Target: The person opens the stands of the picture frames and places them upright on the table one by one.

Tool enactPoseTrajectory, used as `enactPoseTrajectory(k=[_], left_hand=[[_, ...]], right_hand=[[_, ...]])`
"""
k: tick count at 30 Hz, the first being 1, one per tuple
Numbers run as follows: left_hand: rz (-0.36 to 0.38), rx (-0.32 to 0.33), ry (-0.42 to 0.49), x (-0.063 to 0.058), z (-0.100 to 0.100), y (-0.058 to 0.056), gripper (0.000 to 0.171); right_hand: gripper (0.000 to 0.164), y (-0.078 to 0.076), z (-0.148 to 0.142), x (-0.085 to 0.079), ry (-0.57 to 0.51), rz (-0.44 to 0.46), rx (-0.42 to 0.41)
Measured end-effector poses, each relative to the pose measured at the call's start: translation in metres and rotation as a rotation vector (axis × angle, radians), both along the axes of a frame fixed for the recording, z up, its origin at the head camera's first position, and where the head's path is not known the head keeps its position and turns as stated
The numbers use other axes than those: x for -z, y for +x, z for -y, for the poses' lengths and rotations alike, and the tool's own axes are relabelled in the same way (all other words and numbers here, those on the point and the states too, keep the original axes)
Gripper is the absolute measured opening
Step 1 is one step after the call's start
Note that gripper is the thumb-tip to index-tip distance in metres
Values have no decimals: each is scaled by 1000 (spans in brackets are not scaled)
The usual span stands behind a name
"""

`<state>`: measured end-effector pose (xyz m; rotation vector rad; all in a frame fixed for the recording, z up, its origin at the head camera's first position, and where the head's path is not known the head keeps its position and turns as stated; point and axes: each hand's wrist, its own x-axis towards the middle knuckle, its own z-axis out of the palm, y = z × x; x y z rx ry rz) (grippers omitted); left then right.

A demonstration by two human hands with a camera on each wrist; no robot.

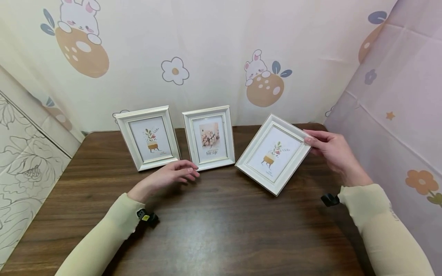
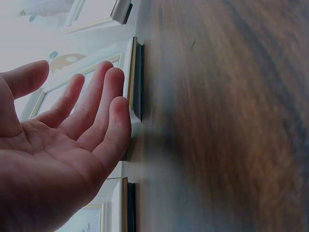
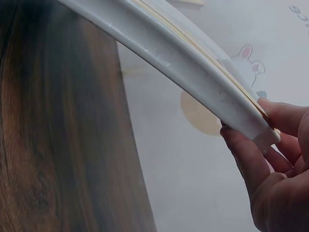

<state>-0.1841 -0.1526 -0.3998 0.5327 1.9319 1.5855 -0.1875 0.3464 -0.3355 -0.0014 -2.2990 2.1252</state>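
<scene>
My right hand (image 1: pixel 334 152) pinches the upper right corner of a white picture frame (image 1: pixel 251 149), which is tilted and shows a plant in a yellow pot. In the right wrist view, thumb and fingers of the right hand (image 3: pixel 282 162) grip the edge of that frame (image 3: pixel 188 67). My left hand (image 1: pixel 168 177) has loosely bent fingers and holds nothing. Its fingertips are by the lower left corner of a middle picture frame (image 1: pixel 208 164) with a flower photo; whether they touch it I cannot tell. A third picture frame (image 1: pixel 127 134) with a plant print stands at the left.
All this is on a dark brown wooden table (image 1: pixel 207 230). Behind it hangs a pale curtain (image 1: pixel 214 46) printed with rabbits and flowers, and a similar cloth (image 1: pixel 397 134) hangs along the right side. A line-drawn floral panel (image 1: pixel 31 168) borders the left.
</scene>
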Motion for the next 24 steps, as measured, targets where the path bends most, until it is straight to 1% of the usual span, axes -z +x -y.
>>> enactPoseTrajectory(k=[2, 5, 9, 13, 17, 24], left_hand=[[0, 6, -7, 0, -1, 0, 42], [-3, 10, -14, 0, -3, 1, 41], [0, 9, -11, 1, -4, 2, 39], [-2, 7, -9, 0, -6, 4, 39], [3, 4, -6, -2, -7, 6, 39], [10, 3, 3, -4, -11, 7, 37]], right_hand=[[28, 2, 4, -3, 33, -6, 4], [28, 5, 10, -8, 13, -21, -22], [29, 8, 15, -11, 20, -46, -41], [30, 11, 20, -15, 66, -63, -29], [30, 15, 26, -20, 85, -84, -49], [33, 25, 41, -31, 205, -114, -56]])
